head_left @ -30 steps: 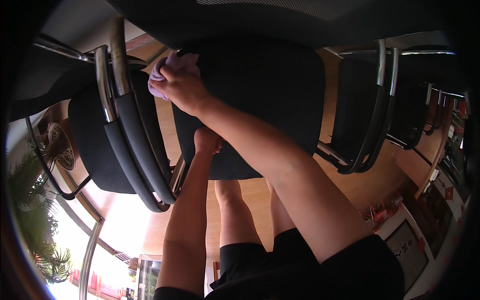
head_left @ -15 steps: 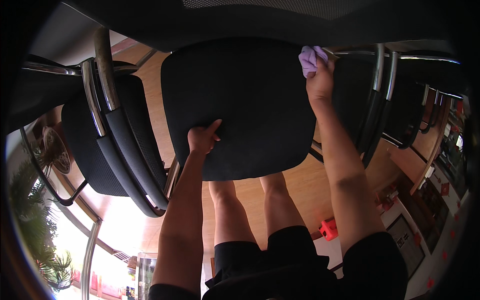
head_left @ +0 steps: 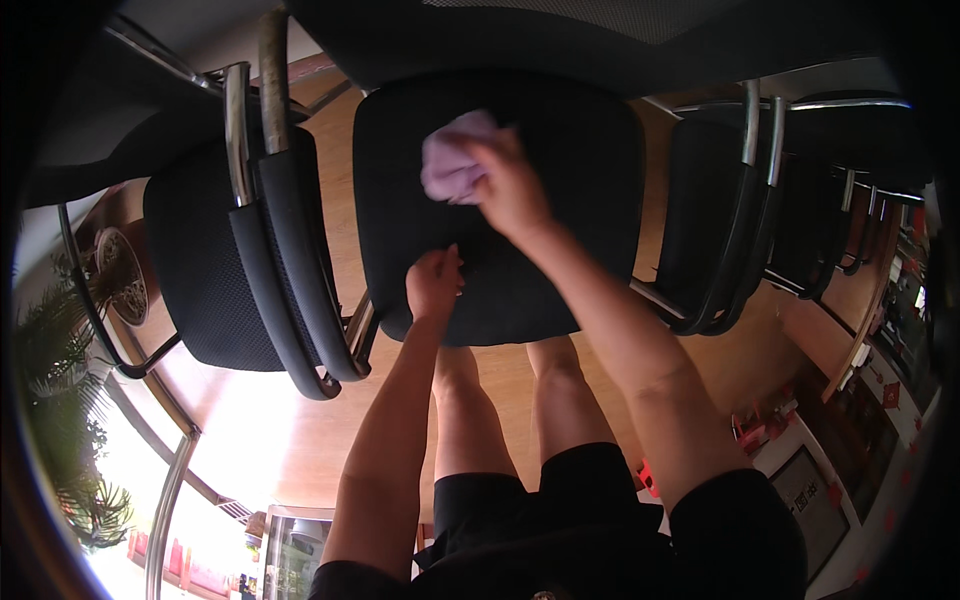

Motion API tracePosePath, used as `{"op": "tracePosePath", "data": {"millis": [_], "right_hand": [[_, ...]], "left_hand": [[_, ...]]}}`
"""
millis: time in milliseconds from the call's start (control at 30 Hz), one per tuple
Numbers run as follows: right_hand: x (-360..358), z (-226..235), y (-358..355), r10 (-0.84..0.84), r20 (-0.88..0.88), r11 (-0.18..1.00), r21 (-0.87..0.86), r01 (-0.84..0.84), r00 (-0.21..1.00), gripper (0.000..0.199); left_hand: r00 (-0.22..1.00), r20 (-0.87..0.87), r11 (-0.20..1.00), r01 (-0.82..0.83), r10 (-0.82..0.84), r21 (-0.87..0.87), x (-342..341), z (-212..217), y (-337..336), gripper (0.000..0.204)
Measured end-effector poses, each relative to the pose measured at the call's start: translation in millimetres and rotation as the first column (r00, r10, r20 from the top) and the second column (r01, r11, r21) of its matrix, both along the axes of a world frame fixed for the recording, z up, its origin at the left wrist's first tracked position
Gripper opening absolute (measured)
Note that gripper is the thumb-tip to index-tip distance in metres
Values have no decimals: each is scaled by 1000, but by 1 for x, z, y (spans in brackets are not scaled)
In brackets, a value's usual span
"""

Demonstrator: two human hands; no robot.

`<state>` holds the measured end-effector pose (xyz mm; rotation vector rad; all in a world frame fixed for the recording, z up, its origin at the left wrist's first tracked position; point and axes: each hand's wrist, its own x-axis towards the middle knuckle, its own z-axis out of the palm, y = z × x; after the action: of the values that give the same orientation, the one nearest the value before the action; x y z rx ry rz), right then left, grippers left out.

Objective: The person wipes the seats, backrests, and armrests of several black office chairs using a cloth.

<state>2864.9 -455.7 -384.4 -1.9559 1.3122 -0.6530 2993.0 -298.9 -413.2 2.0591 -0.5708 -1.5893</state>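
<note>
A black chair seat [head_left: 590, 180] lies in front of me, its mesh backrest [head_left: 600, 20] rising at the far side. My right hand [head_left: 512, 195] grips a crumpled light-purple cloth [head_left: 455, 160] against the seat, left of its middle toward the back. The cloth and fingers are slightly blurred. Nearer to me, my left hand [head_left: 435, 285] is over the left front part of the seat, its fingers loosely curled in and nothing visible in them.
Close on the left stands another black chair [head_left: 230, 270] with chromed, padded armrests. More black chairs [head_left: 700, 220] line up to the right. A potted plant [head_left: 60, 450] and bright glass are at the far left. My legs [head_left: 475, 425] stand on the wood-look floor [head_left: 400, 430].
My right hand has swept the cloth from the seat's back right corner leftward across it. My left hand has shifted slightly right, its thumb and fingers drawn closer together. The view has shifted a little.
</note>
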Motion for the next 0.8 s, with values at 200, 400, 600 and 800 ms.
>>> {"op": "tracePosePath", "data": {"millis": [200, 400, 600, 800], "right_hand": [[-152, -7, -79, -602, -431, 796, -255, 549, 672, 54], [112, -64, 54, -201, -154, 978, -77, 191, 967, 31], [131, 8, 127, 330, 299, 808, 402, -432, 896, 54], [-112, 11, -11, -283, -200, 957, 3, 289, 938, 52]], "left_hand": [[990, 123, 955, 97, -65, -281, 2, 52, 95, 15], [985, 130, 985, 131, -116, -112, 7, 82, 161, 16], [990, 96, 982, 115, -101, -150, -1, 107, 167, 16], [994, 99, 968, 60, -37, -244, 4, 121, 161, 14]]}}
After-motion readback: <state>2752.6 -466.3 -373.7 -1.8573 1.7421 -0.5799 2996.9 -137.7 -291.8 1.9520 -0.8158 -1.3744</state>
